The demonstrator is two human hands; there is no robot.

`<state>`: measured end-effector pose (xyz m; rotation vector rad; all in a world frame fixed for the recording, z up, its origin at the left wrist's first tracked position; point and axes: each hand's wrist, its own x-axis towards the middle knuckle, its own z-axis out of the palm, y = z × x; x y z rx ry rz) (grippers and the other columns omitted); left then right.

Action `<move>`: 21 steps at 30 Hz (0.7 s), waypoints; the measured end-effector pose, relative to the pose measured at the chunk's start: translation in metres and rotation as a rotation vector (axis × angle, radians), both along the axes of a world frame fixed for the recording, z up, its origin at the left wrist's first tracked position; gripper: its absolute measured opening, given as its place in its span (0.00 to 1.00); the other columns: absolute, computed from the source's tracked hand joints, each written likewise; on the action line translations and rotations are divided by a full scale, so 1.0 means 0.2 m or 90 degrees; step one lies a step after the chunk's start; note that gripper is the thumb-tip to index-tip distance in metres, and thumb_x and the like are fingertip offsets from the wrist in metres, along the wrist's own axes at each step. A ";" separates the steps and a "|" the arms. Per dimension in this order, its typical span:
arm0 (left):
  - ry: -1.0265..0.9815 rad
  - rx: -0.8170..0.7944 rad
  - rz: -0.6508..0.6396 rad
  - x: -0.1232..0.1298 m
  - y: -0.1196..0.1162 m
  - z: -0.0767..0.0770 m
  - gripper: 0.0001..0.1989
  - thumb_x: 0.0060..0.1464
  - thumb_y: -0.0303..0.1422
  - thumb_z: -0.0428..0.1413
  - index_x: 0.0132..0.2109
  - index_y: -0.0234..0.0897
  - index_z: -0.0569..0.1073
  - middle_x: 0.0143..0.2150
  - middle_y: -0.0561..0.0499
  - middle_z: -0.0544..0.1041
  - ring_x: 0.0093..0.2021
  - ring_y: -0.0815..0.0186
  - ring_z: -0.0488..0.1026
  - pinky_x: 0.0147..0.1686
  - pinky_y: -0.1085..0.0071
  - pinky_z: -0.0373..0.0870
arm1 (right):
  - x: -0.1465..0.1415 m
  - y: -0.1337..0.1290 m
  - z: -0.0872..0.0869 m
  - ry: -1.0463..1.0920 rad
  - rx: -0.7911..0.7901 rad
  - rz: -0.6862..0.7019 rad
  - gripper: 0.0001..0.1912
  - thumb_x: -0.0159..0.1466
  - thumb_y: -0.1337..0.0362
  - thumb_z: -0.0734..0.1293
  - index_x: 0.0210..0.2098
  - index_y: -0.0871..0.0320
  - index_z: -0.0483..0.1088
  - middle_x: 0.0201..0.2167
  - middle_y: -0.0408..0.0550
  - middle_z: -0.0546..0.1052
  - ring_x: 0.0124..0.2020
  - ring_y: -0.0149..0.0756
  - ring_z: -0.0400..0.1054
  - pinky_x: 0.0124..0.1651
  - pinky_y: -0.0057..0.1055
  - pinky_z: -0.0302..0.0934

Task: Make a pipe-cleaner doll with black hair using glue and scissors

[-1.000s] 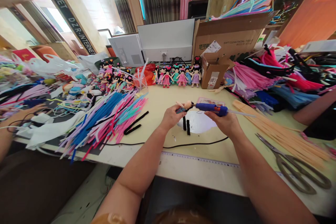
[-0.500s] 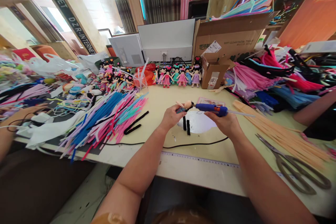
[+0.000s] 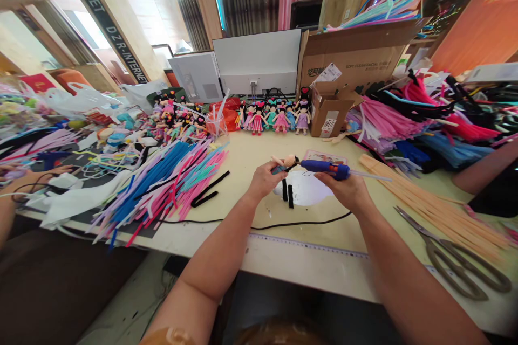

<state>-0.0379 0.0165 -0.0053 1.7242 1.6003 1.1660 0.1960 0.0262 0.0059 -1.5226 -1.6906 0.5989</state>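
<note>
My left hand [image 3: 265, 178] is closed on a small pipe-cleaner doll [image 3: 289, 160] with a beige head and a bit of black at its top. In my right hand [image 3: 348, 188] is a blue glue gun [image 3: 324, 167], a clear glue stick poking from its rear. The gun's nozzle meets the black part of the doll's head. Two short black pipe-cleaner pieces [image 3: 290, 197] lie below on a white, shiny patch [image 3: 311, 188] of the table. A bent black pipe cleaner [image 3: 202, 200] rests to the left.
Colourful pipe cleaners [image 3: 162, 183] are heaped on the left, and beige ones [image 3: 437, 199] lie right, beside large scissors [image 3: 457, 259]. Several dolls [image 3: 279, 118] stand at the back by a small box [image 3: 329, 113]. A black cord [image 3: 299, 224] crosses the front. A co-worker's hand [image 3: 36, 178] is far left.
My hands, the doll and the glue gun stay almost still. At the far left, the co-worker's hand has shifted slightly and a dark blue tool beside it shows more clearly.
</note>
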 end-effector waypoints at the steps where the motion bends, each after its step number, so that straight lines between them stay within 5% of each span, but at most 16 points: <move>1: 0.001 0.000 0.001 0.00 0.00 0.00 0.20 0.47 0.33 0.60 0.49 0.36 0.77 0.43 0.48 0.80 0.43 0.61 0.74 0.46 0.68 0.68 | 0.00 0.00 0.00 0.001 0.006 0.008 0.21 0.52 0.42 0.68 0.31 0.51 0.78 0.27 0.47 0.78 0.31 0.47 0.71 0.31 0.40 0.62; 21: 0.015 0.005 0.003 -0.01 0.01 -0.01 0.19 0.47 0.34 0.60 0.49 0.38 0.77 0.44 0.49 0.80 0.44 0.62 0.75 0.47 0.69 0.69 | -0.02 -0.03 0.04 0.031 -0.022 0.025 0.20 0.52 0.42 0.68 0.27 0.53 0.76 0.23 0.46 0.75 0.29 0.44 0.69 0.28 0.37 0.58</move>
